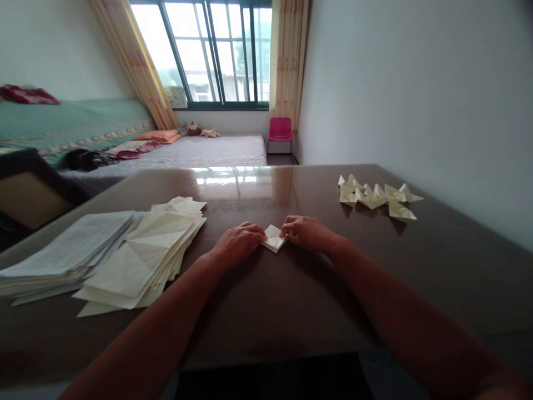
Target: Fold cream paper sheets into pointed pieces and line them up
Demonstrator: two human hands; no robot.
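Observation:
A small cream paper (273,240), folded into a diamond, lies on the brown table between my two hands. My left hand (240,243) is closed at its left corner, fingertips pressing the paper. At the opposite corner my right hand (308,230) has its fingers bent and pinched on the edge. Both forearms rest along the tabletop. To the left of my hands lies a stack of creased cream paper sheets (145,244). Several folded paper shapes (377,194) with raised points stand together at the far right.
A pile of printed grey sheets (79,244) sits left of the cream stack. The glossy table (266,300) meets the white wall (416,100) on the right. Beyond its far edge are a bed (216,150) and a pink chair (280,129). A dark wooden chair (37,189) stands at the left.

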